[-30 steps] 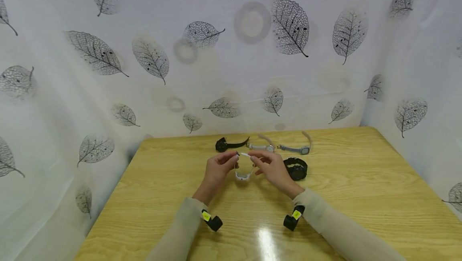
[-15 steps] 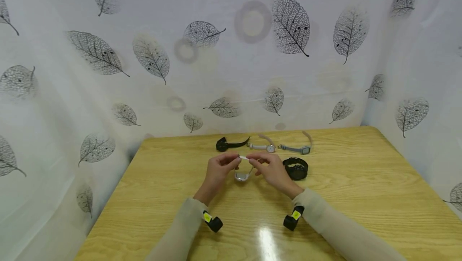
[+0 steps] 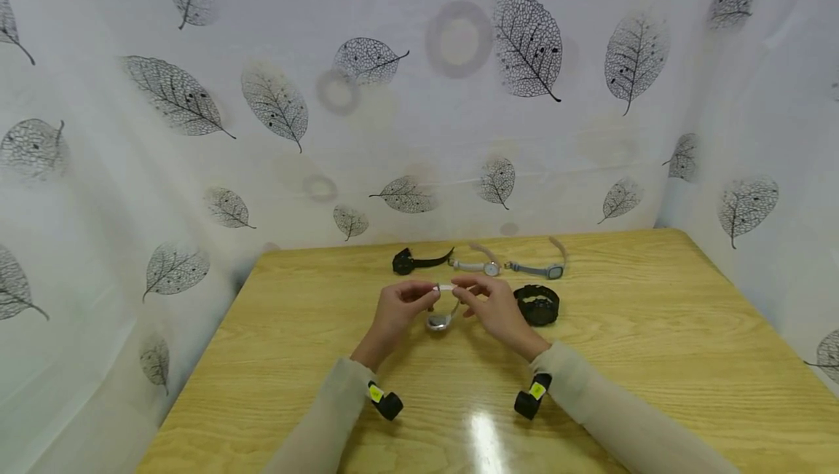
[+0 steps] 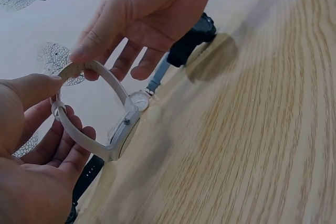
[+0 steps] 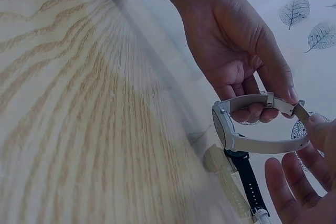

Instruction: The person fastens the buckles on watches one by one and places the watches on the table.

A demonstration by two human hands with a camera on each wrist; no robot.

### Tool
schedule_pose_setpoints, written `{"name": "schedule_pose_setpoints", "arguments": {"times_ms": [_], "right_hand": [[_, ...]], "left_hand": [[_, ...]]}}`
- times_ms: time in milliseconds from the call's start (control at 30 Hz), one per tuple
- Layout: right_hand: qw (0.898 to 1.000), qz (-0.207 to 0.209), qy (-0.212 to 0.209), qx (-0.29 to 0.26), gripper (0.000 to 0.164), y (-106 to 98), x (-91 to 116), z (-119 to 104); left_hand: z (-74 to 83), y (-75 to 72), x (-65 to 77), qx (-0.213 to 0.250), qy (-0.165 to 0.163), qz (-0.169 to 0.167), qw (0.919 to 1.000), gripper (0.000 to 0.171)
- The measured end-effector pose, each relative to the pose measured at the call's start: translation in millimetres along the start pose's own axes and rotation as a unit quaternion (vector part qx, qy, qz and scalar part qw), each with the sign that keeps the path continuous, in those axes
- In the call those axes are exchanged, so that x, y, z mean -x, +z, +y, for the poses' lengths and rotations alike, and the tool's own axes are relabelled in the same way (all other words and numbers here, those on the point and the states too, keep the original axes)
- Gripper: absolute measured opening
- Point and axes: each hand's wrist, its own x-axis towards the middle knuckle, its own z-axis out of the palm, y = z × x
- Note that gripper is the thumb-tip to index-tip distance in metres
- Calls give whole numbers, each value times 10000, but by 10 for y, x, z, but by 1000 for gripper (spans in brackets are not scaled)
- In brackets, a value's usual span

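A white wristwatch (image 3: 438, 322) hangs between the two hands, its strap bent into a loop and its case lowest. My left hand (image 3: 396, 310) pinches the strap's buckle end between thumb and fingers. The other strap end is pinched by my right hand (image 3: 494, 310). In the right wrist view the two strap ends meet at the buckle (image 5: 300, 103), and a keeper loop (image 5: 270, 99) sits on the left hand's side. Whether the pin is in a hole cannot be seen. The case (image 4: 125, 132) stands on edge just above the table in the left wrist view.
Along the wooden table's (image 3: 295, 343) far edge lie a black watch (image 3: 403, 263), a white watch with a pinkish strap (image 3: 490, 269) and a blue-grey watch (image 3: 553, 271). A chunky black watch (image 3: 539, 306) stands right of the right hand. A leaf-print curtain (image 3: 419, 132) surrounds the table.
The strap ends were apart a second ago and now meet between the fingertips. The hands have drawn slightly closer, and the watch case has tilted a little. The other watches stay put.
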Motion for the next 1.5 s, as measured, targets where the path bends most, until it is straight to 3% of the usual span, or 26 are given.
{"name": "schedule_pose_setpoints", "arguments": {"times_ms": [300, 667, 1200, 1500], "right_hand": [[9999, 146, 64, -66, 18, 21, -4, -6], [9995, 197, 91, -219, 22, 32, 25, 46], [9992, 189, -211, -271, 22, 103, 13, 48], [9992, -43, -27, -398, 32, 110, 27, 53]], "left_hand": [[-51, -31, -21, 114, -92, -242, 9996, 29], [-49, 20, 8, 461, -208, -154, 9986, 27], [-22, 99, 29, 144, -152, -55, 9998, 26], [-13, 87, 9, 613, -30, 82, 9981, 28]]}}
